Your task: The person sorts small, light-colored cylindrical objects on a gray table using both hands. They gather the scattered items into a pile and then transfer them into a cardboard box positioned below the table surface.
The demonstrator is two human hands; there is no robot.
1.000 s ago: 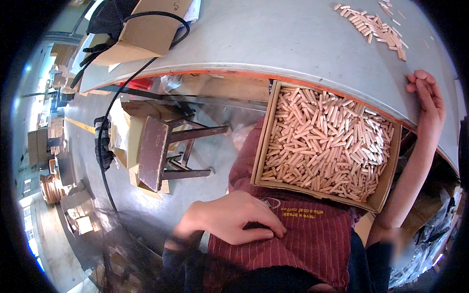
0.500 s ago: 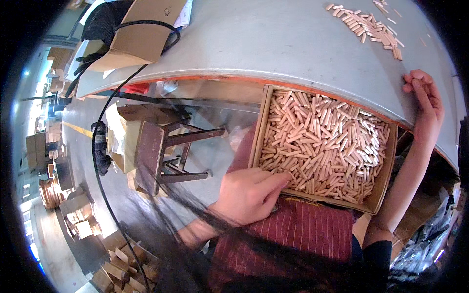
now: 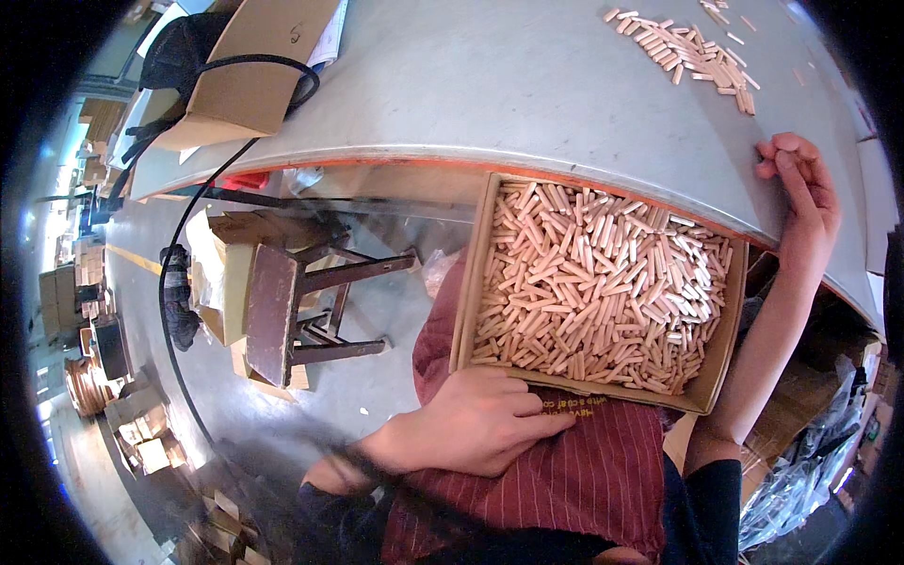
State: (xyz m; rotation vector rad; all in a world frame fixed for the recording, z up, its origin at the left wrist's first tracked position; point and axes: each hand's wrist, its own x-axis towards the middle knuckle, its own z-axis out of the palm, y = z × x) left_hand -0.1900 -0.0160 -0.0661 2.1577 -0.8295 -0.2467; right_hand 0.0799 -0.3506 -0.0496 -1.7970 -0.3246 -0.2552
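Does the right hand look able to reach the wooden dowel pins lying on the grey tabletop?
Probably yes: the right hand is near the wooden dowel pins on the grey tabletop, and I see nothing standing between them.

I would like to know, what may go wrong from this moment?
The cardboard box of wooden dowels seems to rest over the striped apron, so a change of posture might tip it and spill them.

Loose dowels lie on the table near the right hand; a careless sweep might scatter them.

The black cable hangs over the table edge; something might snag it.
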